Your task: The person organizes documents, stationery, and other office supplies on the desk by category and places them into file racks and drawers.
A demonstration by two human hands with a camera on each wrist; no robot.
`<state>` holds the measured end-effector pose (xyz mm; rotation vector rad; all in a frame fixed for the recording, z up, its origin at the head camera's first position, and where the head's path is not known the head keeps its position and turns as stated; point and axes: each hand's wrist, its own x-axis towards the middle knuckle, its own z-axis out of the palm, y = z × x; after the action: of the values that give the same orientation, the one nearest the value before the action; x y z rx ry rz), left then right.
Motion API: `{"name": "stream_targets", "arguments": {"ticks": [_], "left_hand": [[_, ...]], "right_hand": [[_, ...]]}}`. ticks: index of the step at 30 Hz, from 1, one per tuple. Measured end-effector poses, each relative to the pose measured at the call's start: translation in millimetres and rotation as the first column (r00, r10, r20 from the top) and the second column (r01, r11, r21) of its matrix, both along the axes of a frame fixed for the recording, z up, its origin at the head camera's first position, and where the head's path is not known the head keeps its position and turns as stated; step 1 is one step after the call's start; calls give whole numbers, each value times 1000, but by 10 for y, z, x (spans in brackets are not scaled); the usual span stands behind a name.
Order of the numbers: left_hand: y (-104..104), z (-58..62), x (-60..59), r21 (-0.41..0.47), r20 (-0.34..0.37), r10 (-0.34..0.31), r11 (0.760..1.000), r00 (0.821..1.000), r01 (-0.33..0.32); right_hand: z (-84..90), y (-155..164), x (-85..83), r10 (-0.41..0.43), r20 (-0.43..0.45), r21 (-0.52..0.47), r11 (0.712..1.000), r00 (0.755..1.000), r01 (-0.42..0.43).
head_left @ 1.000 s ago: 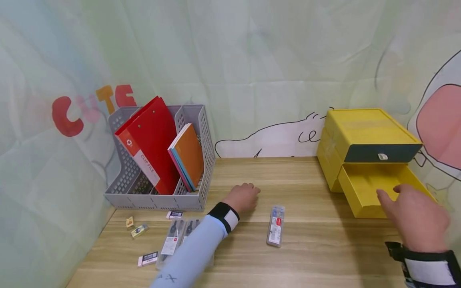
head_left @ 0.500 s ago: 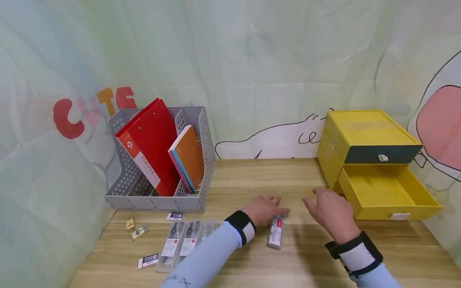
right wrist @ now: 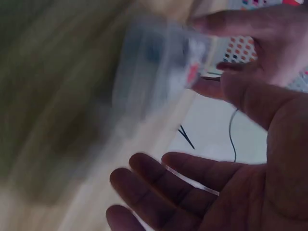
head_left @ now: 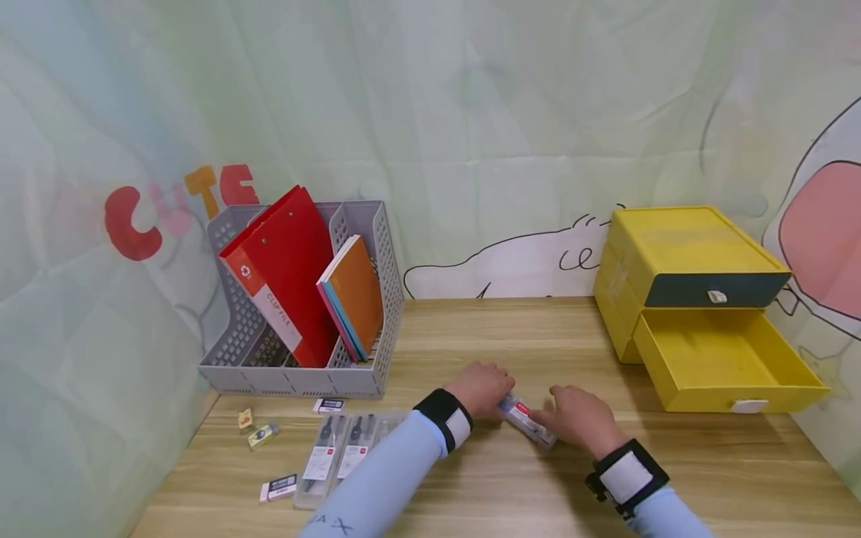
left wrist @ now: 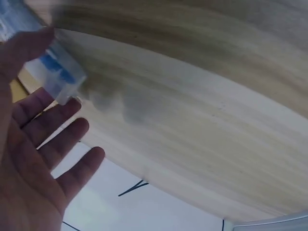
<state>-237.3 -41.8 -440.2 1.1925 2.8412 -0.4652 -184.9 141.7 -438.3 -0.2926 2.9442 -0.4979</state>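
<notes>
A slim clear plastic case (head_left: 529,424) with a white-and-red label and something blue inside lies slanted near the middle of the wooden table. My left hand (head_left: 479,390) pinches its far end; in the left wrist view the thumb crosses the case (left wrist: 62,72) and the other fingers spread beneath. On the near right side, my right hand (head_left: 581,418) reaches over with its thumb close to the case. In the right wrist view the right hand's fingers (right wrist: 149,187) are loosely extended below the blurred case (right wrist: 149,67), which the left hand (right wrist: 274,29) holds.
The yellow drawer box (head_left: 699,235) at the right has its lower drawer (head_left: 726,362) pulled out. A grey organizer (head_left: 289,381) holds a red clip file (head_left: 296,276) and notebooks (head_left: 359,291). Clear cases (head_left: 319,463) and several small erasers (head_left: 278,488) lie front left.
My right hand has come from over the drawer leftward to the case. The left hand has taken the case's far end, and the case has turned from nearly straight to slanted.
</notes>
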Motion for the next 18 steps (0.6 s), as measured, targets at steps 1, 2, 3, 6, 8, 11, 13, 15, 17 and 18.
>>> {"name": "stream_targets", "arguments": {"ticks": [1,2,3,6,8,11,13,15,17,18], "left_hand": [[-16,5,-8,13,8,-8,1000,1000,8],[-28,11,-16,30,17,-16,999,1000,16],[-38,21,-24,44,25,-21,999,999,20],[-43,53,-42,89,56,-15,996,998,10],[-46,71,-60,111,72,1,994,997,-9],[-47,97,-78,140,85,23,989,996,-34],[-46,111,-82,153,88,35,987,996,-49],[-42,123,-84,171,106,59,982,993,-77],[-52,129,-92,180,121,93,977,988,-114],[-63,133,-100,184,127,110,974,986,-133]], "right_hand": [[-22,-21,-2,9,4,3,1000,1000,-9],[-39,-39,-2,15,7,4,1000,1000,-15],[-57,-53,-4,21,4,3,1000,1000,-21],[-90,-61,3,33,-27,-12,999,999,-33],[-90,-54,5,43,-60,-26,999,997,-45],[-58,-34,8,65,-106,-17,998,992,-67],[-6,-21,14,69,-129,12,998,989,-68],[72,-5,22,65,-137,52,997,988,-59],[169,21,31,48,-133,79,996,990,-37],[228,38,37,33,-124,90,996,992,-22]]}}
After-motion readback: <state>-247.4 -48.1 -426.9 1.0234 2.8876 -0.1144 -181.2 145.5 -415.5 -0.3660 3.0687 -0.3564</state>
